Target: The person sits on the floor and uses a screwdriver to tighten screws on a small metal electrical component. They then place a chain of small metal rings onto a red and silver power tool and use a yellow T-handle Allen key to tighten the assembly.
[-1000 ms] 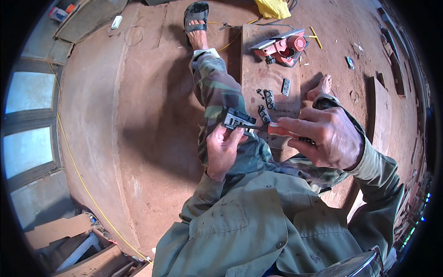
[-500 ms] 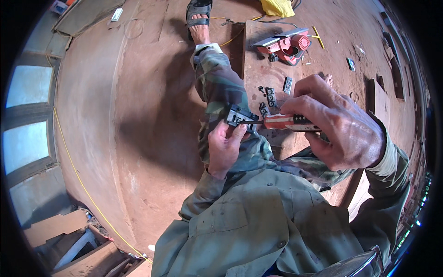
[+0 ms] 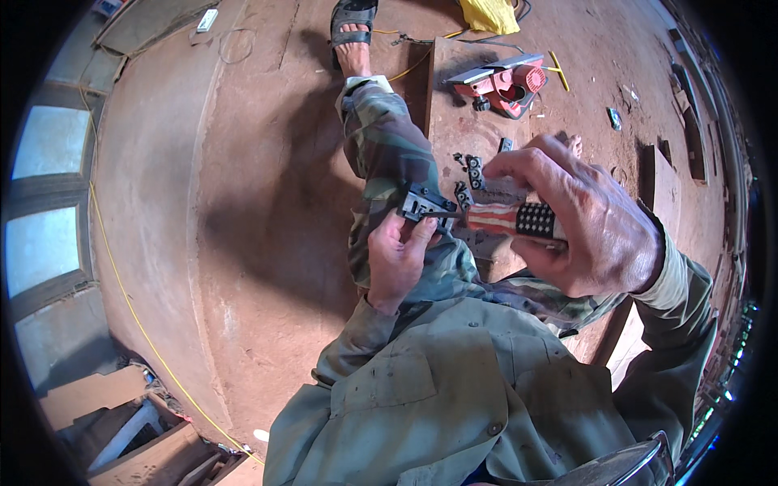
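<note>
My left hand (image 3: 395,257) pinches a small metal bracket-like part (image 3: 423,204) with slots and bolts, held over my camouflage-clad knee. A screwdriver (image 3: 510,219) with a red-and-white striped, starred handle lies almost level, its shaft meeting the part. My right hand (image 3: 596,223) is loosely around the handle's rear end, the index finger lifted off it. Beyond the handle, dark metal pieces (image 3: 475,172) and small screws lie on a wooden board (image 3: 454,117). Another small metal bar (image 3: 506,145) is partly hidden by my right hand.
A red electric planer (image 3: 506,85) rests on the board's far end, near a yellow T-shaped rod (image 3: 559,70). A yellow bag (image 3: 490,14) and cables lie farther away. Wooden planks (image 3: 666,182) stand at the right. A yellow cord (image 3: 134,312) runs along the left floor.
My right hand's fingers have loosened and shifted on the screwdriver handle, which has turned so more stars show. My left hand and the metal part stay almost in place.
</note>
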`<state>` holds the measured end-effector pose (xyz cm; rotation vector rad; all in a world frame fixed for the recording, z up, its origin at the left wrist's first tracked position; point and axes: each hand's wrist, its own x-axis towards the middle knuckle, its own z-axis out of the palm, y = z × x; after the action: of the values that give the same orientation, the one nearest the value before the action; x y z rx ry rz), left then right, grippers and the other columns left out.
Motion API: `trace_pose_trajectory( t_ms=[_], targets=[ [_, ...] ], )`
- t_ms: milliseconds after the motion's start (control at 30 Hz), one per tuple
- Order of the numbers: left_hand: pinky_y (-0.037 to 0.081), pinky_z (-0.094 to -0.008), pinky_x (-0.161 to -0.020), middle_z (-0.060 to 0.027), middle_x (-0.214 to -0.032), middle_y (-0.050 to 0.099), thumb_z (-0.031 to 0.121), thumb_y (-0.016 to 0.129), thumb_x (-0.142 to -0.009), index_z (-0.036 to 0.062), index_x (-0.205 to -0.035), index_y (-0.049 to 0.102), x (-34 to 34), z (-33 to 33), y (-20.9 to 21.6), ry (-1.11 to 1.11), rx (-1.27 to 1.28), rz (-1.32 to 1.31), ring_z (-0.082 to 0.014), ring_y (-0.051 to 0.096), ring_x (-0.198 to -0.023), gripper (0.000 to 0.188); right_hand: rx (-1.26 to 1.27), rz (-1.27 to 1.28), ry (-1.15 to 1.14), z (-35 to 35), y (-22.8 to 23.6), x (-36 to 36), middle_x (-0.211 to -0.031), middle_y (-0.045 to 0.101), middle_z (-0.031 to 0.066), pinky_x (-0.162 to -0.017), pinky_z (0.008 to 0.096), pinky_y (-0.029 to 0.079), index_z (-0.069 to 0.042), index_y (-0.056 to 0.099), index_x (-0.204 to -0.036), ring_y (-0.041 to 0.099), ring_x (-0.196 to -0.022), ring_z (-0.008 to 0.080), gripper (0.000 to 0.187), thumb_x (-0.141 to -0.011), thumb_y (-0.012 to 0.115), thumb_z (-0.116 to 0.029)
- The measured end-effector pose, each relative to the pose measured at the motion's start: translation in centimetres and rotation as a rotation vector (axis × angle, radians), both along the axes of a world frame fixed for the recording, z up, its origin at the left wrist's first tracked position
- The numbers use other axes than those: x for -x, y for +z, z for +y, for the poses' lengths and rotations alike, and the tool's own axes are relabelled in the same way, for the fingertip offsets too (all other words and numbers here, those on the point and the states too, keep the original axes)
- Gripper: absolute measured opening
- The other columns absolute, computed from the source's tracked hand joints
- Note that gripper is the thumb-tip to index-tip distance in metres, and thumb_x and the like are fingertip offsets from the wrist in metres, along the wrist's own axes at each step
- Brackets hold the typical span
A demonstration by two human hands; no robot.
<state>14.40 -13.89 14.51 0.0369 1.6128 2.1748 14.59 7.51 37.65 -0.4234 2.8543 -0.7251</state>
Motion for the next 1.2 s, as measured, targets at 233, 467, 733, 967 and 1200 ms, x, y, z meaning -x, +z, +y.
trace_pose_trajectory(
  t_ms=[233, 467, 733, 967, 1200],
  targets=[
    [0.067, -0.0298, -0.086, -0.008, -0.109, 0.077, 0.009, 0.069, -0.108, -0.0055, -0.117, 0.071, -0.6, 0.1, -0.2, -0.038, 0.114, -0.026, -0.0118, 0.074, -0.096, 0.017, 0.058, -0.155, 0.054, 0.9, -1.2, 1.7, -0.083, 0.069, 0.0205, -0.069, 0.0491, 0.055, 0.001, 0.071, -0.095, 0.071, -0.078, 0.0416, 0.016, -0.09, 0.079, -0.013],
    [0.06, -0.0283, -0.077, -0.0057, -0.096, 0.079, 0.014, 0.074, -0.107, -0.0044, -0.114, 0.073, -0.9, 0.6, -0.4, 0.05, 0.087, 0.021, -0.0073, 0.071, -0.085, 0.02, 0.019, -0.345, 0.029, 1.1, -1.5, 1.0, -0.092, 0.071, 0.0194, -0.074, 0.0489, 0.055, 0.001, 0.072, -0.113, 0.07, -0.08, 0.0417, 0.029, -0.086, 0.078, -0.008],
    [0.065, -0.0279, -0.084, -0.0081, -0.105, 0.077, 0.009, 0.071, -0.107, -0.0063, -0.111, 0.07, -0.9, 0.6, -0.7, -0.004, 0.139, 0.027, -0.0102, 0.072, -0.093, 0.016, -0.249, -0.108, 0.196, 0.3, -0.4, 0.5, -0.094, 0.064, 0.0152, -0.068, 0.0481, 0.058, -0.001, 0.068, -0.11, 0.072, -0.082, 0.039, 0.03, -0.083, 0.079, -0.006],
    [0.064, -0.0288, -0.083, -0.0079, -0.104, 0.078, 0.009, 0.072, -0.107, -0.0065, -0.11, 0.07, -0.8, 0.4, -0.4, -0.007, 0.165, 0.057, -0.0101, 0.072, -0.092, 0.015, -0.297, -0.085, 0.274, 0.1, -1.2, -0.7, -0.091, 0.062, 0.0104, -0.06, 0.0422, 0.055, -0.002, 0.071, -0.123, 0.068, -0.077, 0.0295, 0.044, -0.081, 0.083, -0.007],
    [0.06, -0.0282, -0.089, -0.0072, -0.11, 0.078, 0.009, 0.072, -0.107, -0.0062, -0.115, 0.07, -1.1, 0.1, -0.2, -0.016, 0.163, 0.036, -0.0089, 0.071, -0.099, 0.017, -0.549, 0.09, 0.446, -1.2, -1.5, -0.6, -0.082, 0.059, 0.007, -0.052, 0.0374, 0.051, 0.002, 0.07, -0.125, 0.067, -0.063, 0.0189, 0.037, -0.091, 0.073, -0.012]
  ],
)
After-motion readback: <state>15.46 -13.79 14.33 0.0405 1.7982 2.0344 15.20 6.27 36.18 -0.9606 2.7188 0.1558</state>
